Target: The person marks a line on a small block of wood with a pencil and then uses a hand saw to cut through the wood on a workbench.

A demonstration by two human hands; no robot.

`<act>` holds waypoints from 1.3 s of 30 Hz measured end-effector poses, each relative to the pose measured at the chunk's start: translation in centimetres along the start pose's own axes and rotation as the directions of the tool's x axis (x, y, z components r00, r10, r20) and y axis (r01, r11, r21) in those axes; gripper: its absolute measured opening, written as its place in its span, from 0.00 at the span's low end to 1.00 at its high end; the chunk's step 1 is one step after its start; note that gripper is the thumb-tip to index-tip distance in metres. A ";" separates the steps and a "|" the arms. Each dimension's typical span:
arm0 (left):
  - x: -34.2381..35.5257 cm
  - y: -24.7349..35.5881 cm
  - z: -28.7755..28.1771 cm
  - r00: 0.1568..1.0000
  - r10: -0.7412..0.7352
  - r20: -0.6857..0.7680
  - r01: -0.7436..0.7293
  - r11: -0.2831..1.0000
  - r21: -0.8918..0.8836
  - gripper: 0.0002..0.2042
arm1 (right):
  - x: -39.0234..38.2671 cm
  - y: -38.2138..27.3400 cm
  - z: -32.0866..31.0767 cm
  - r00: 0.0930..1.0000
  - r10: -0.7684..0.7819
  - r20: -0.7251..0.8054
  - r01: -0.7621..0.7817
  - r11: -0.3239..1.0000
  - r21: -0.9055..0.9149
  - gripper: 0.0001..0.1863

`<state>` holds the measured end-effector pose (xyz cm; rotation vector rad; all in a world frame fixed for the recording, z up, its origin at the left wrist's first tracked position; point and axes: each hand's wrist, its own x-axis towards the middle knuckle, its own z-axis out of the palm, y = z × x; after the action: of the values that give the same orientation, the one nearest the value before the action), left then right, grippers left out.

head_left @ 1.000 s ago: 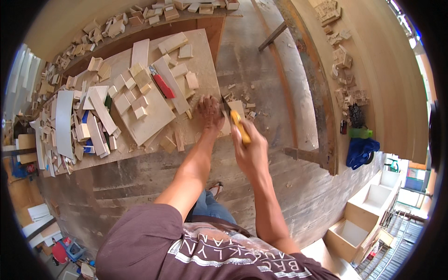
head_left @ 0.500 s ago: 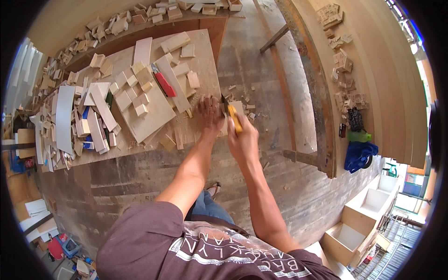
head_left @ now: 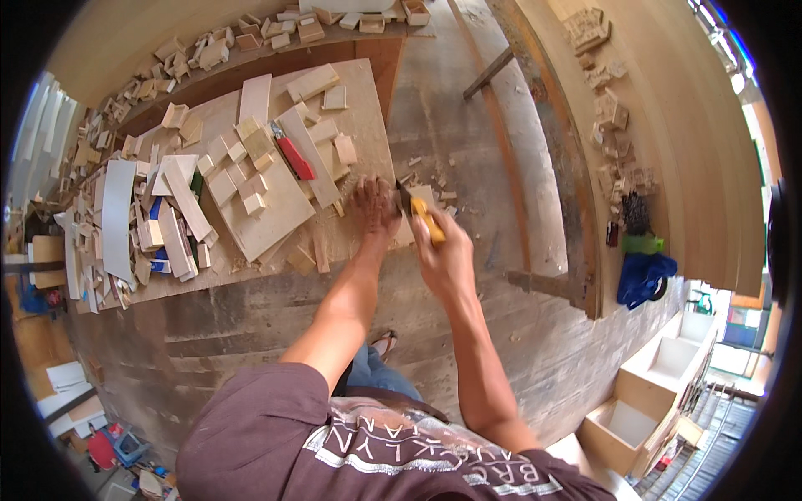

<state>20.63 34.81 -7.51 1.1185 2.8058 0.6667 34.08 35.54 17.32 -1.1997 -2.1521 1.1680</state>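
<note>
My right hand (head_left: 445,259) is wrapped around the yellow handle of a handsaw (head_left: 428,219). Its dark blade points away from me, just right of my left hand (head_left: 376,209). The left fingers are bent and press down at the right edge of the wooden work board (head_left: 368,100). A pale piece of wood (head_left: 424,194) sticks out past the blade; where it runs under my left hand is hidden. Behind that hand, a red-handled tool (head_left: 294,157) lies among wood strips and small blocks (head_left: 253,203).
Offcuts and strips (head_left: 171,234) crowd the board's left half. Scraps (head_left: 439,171) lie beyond the saw. A wooden frame (head_left: 576,209) and a pale panel (head_left: 685,150) with block shapes on it stand right, near a blue bag (head_left: 645,280). White-lined boxes (head_left: 631,422) sit lower right.
My right hand has drawn the saw back a little, toward me and to the right. The left hand keeps its place at the board's edge.
</note>
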 end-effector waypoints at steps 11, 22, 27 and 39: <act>-1.7 0.1 -0.6 0.999 -0.007 0.039 0.006 0.999 0.036 0.28 | 3.8 0.5 1.1 0.999 0.002 0.054 -0.002 1.000 0.012 0.17; -0.6 0.6 -1.2 0.999 0.035 0.011 -0.035 0.999 0.020 0.28 | 5.3 -2.3 0.3 0.968 0.199 0.154 -0.191 0.979 -0.067 0.19; -0.6 0.5 -1.5 0.999 0.015 0.050 -0.017 0.999 0.042 0.27 | 2.5 -3.7 -1.7 0.979 0.155 0.130 -0.153 0.988 -0.021 0.20; -0.3 1.3 -2.3 0.999 -0.006 0.050 0.004 0.999 0.033 0.28 | 7.0 -2.0 0.6 0.963 0.213 0.167 -0.204 0.976 -0.069 0.18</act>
<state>21.28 34.61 -4.93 1.1170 2.7862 0.5858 28.92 40.58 18.31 -1.4240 -2.2363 1.3583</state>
